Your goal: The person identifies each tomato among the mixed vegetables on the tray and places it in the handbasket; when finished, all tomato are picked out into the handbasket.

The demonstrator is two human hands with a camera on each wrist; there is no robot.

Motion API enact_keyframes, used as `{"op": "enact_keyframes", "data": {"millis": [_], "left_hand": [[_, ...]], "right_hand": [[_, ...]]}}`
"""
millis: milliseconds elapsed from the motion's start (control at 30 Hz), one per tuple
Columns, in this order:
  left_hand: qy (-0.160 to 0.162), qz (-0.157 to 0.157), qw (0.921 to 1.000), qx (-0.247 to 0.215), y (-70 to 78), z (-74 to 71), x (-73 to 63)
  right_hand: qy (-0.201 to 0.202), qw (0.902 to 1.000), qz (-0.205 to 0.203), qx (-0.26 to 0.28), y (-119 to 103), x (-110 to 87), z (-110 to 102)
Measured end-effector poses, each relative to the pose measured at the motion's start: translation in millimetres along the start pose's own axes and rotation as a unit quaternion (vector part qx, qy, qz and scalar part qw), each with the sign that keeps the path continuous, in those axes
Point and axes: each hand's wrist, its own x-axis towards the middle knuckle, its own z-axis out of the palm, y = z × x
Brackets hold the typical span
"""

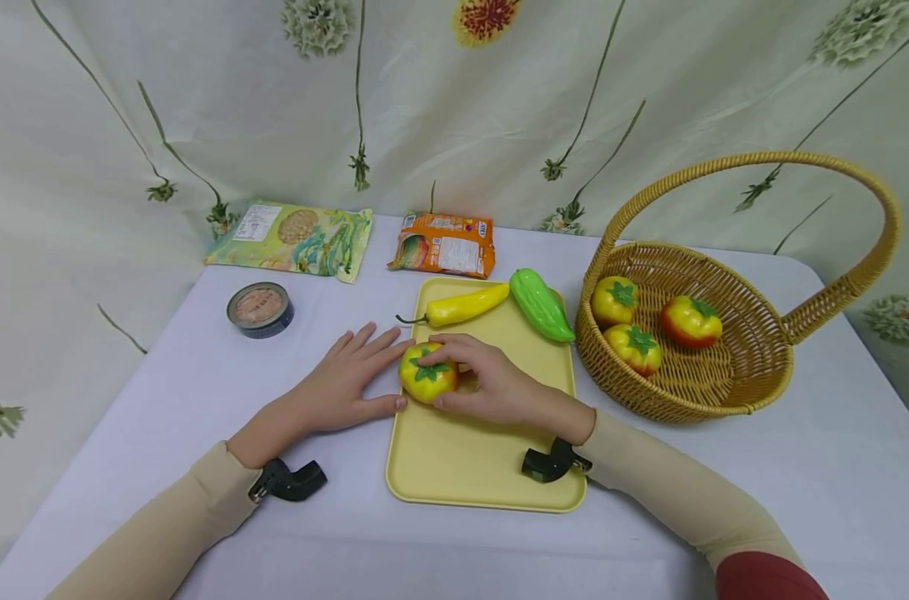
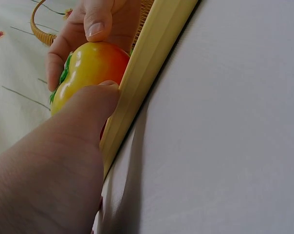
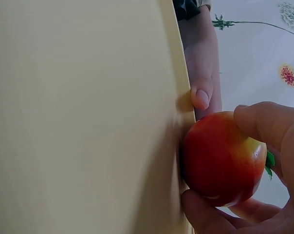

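Note:
My right hand [image 1: 491,379] grips a glossy yellow-and-red tomato [image 1: 422,385] with a green leafy top, thumb and fingers spread around it. In the right wrist view, the tomato's red underside [image 3: 220,165] is right at the surface of the yellow tray. My left hand [image 1: 342,383] lies with its fingers extended and spread at the tray's left edge, the thumb tip beside the tomato. A yellow pepper [image 1: 465,306] and a green pepper [image 1: 540,304] lie at the far end of the tray [image 1: 484,475], the green one crossing its right corner.
A wicker basket [image 1: 754,392] with a tall handle stands right of the tray, holding three more tomatoes [image 1: 690,321]. Behind are an orange packet [image 1: 447,244] and a green packet [image 1: 292,237]. A small round tin [image 1: 260,309] sits at left. A patterned cloth hangs behind the table.

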Motion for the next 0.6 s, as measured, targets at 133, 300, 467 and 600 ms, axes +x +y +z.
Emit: {"op": "enact_keyframes", "data": {"millis": [133,300,467,600], "left_hand": [[-0.001,-0.001,1.0,0.002,0.1,-0.5,0.8],[-0.001,-0.002,1.0,0.002,0.6,-1.3,1.1],[0.0,0.0,1.0,0.002,0.3,-1.1,1.1],[0.001,-0.001,1.0,0.002,0.2,-1.0,0.8]], "right_hand": [[0.0,1.0,-0.002,-0.003,-1.0,-0.1,-1.2],[0.0,1.0,0.0,-0.005,-0.4,0.6,-1.7],[0.0,1.0,0.004,-0.004,-0.3,0.9,-1.8],[0.0,1.0,0.006,-0.007,-2.3,0.9,-2.0]]}}
